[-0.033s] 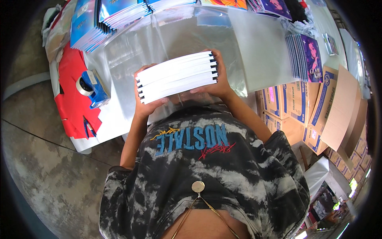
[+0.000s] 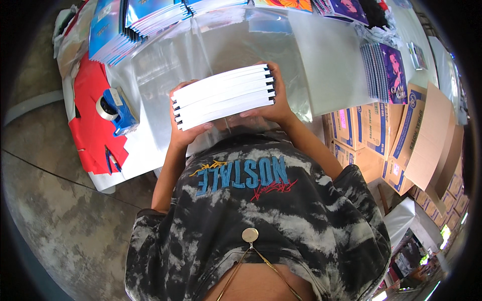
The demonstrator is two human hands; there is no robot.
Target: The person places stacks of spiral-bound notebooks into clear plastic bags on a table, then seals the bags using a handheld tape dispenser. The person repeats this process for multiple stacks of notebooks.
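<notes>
I hold a stack of several notebooks edge-up in front of my chest, white page edges facing me, dark bindings at both ends. My left hand grips the stack's left end, thumb over the near side. My right hand grips the right end, fingers wrapped round the far side. The stack hangs just above clear plastic sleeves spread over a white table.
A blue tape dispenser lies on red paper at the table's left end. Blue-covered notebooks are stacked at the far left, purple-covered ones at the right. Cardboard boxes stand to my right on concrete floor.
</notes>
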